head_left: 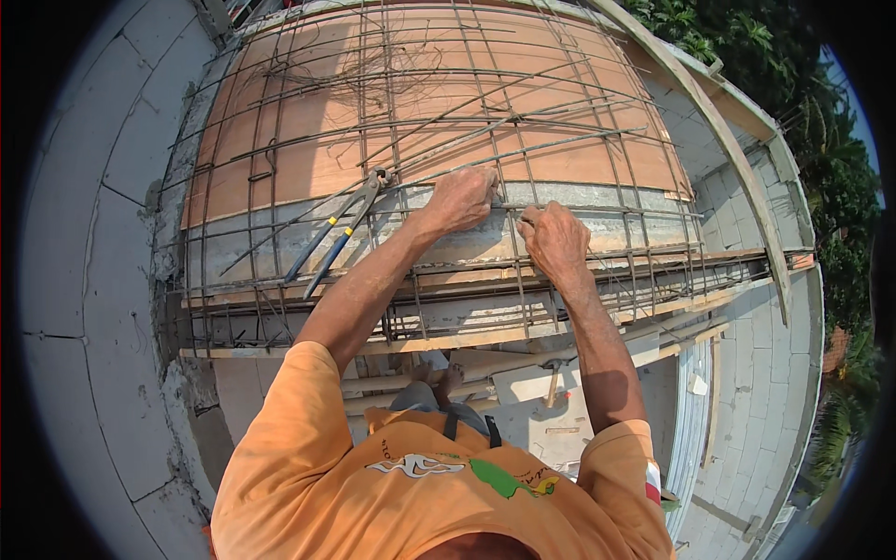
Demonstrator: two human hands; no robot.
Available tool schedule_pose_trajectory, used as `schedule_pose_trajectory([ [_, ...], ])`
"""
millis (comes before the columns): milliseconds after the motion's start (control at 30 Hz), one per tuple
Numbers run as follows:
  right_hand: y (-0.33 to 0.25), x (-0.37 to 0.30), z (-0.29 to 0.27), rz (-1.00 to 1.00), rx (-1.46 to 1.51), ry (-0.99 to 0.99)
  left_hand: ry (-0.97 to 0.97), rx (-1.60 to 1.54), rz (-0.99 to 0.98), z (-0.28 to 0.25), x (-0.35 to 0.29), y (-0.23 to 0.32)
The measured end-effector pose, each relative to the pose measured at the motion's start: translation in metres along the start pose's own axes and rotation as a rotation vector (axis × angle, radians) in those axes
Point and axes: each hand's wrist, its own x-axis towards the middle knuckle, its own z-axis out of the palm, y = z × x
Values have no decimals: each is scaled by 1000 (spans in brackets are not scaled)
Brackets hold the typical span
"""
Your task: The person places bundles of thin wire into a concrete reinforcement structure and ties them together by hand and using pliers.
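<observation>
A grid of steel reinforcing bars (616, 213) spreads in front of me over plywood sheets and a concrete strip. My left hand (464, 198) is closed at a bar crossing near the middle, fingertips against the steel. Just right of it and slightly nearer, my right hand (557, 241) is closed too, thumb and fingers pinched by a crossing bar. Whatever is between the fingers of either hand is hidden or too thin to make out. End-cutting pincers (341, 229) with blue and yellow handles rest on the bars left of my left forearm, jaws pointing away.
Tangled thin tie wire (359, 70) lies on the far plywood (420, 47). Block walls stand at left (103, 233) and right (747, 373). A long curved timber (719, 121) crosses the right side. Below the near edge are bamboo poles, a hammer (553, 383) and my bare feet.
</observation>
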Motion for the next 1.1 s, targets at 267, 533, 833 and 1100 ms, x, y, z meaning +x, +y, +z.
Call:
schedule_pose_trajectory([
  [267, 10, 5, 7, -168, 17, 148, 198, 327, 257, 14, 7, 28],
  [533, 7, 5, 10, -136, 92, 163, 287, -206, -102, 6, -19, 19],
  [833, 4, 2, 12, -126, 106, 147, 290, -63, -163, 37, -32, 34],
  [1100, -4, 26, 2, -319, -53, 100, 278, -130, -200, 40, -23, 36],
])
